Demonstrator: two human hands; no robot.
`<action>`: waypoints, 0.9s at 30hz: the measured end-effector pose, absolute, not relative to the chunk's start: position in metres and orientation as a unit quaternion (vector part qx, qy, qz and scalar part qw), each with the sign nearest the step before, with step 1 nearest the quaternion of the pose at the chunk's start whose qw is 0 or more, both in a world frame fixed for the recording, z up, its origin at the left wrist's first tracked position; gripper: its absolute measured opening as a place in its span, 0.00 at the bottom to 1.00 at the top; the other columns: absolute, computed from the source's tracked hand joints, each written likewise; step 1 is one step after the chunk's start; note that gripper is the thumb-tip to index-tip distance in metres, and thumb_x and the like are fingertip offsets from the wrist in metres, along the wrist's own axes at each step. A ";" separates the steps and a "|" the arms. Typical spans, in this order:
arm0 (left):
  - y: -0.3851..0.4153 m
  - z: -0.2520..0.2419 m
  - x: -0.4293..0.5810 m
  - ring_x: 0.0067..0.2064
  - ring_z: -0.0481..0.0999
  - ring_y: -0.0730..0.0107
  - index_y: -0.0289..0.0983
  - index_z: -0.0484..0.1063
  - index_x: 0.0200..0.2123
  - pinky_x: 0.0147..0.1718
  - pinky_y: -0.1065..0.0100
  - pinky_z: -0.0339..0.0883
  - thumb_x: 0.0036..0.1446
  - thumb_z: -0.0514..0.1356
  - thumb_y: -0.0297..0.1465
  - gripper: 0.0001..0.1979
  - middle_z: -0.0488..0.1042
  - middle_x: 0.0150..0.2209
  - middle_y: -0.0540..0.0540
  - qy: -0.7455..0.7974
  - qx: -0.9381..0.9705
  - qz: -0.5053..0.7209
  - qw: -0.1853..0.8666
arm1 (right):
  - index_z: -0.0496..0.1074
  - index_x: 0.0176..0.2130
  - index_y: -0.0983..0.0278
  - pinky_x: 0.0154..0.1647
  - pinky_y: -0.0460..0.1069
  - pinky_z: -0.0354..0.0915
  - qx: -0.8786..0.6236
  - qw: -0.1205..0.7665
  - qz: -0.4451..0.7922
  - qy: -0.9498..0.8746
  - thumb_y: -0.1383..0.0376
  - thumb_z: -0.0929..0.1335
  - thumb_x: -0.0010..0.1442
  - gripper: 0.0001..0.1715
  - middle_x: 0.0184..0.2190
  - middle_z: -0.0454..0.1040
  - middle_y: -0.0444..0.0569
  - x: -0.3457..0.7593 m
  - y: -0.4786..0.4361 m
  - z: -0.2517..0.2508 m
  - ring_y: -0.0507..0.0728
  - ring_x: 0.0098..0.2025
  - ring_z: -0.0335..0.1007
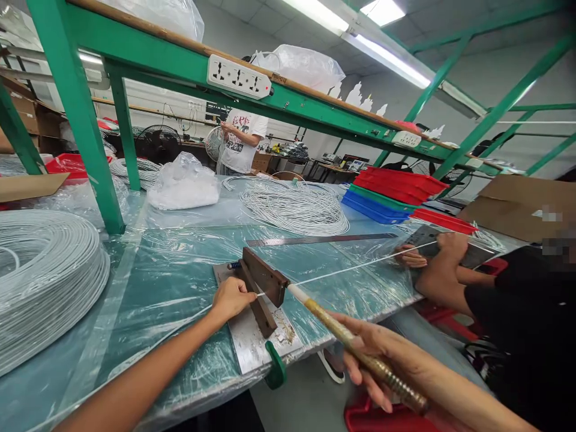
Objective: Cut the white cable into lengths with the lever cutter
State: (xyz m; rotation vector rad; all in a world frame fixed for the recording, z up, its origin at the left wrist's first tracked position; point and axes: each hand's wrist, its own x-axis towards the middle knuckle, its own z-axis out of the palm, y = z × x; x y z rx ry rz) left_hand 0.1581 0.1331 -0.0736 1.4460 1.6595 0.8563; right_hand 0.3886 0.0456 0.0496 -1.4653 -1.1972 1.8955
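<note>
My left hand (231,298) is closed in a pinch on a thin white cable (157,343), right beside a brown metal lever cutter (265,276). The cable passes through the cutter and stretches on to the right, towards a co-worker's hands. Around the cutter's long handle (330,324), wrapped in yellowish tape with a coiled lower part, my right hand (375,348) is loosely curled. The cutter's metal base plate (265,345) lies at the table's front edge, with a green clamp (275,366) on that edge.
A large cable coil (49,288) lies at left; a looser coil (294,209) is farther back. Behind the cutter is a steel ruler (321,240). Stacked trays (391,192) stand back right. A co-worker's arm (443,276) reaches in from the right. A green shelf frame (81,120) rises at left.
</note>
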 end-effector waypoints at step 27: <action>0.119 -0.051 0.149 0.22 0.55 0.77 0.37 0.59 0.15 0.23 0.72 0.47 0.40 0.62 0.47 0.21 0.55 0.16 0.56 0.555 0.551 0.436 0.446 | 0.70 0.45 0.50 0.16 0.46 0.47 -0.567 0.295 0.551 -0.537 0.45 0.71 0.43 0.30 0.19 0.56 0.43 0.379 0.019 -0.029 0.53 0.17 0.52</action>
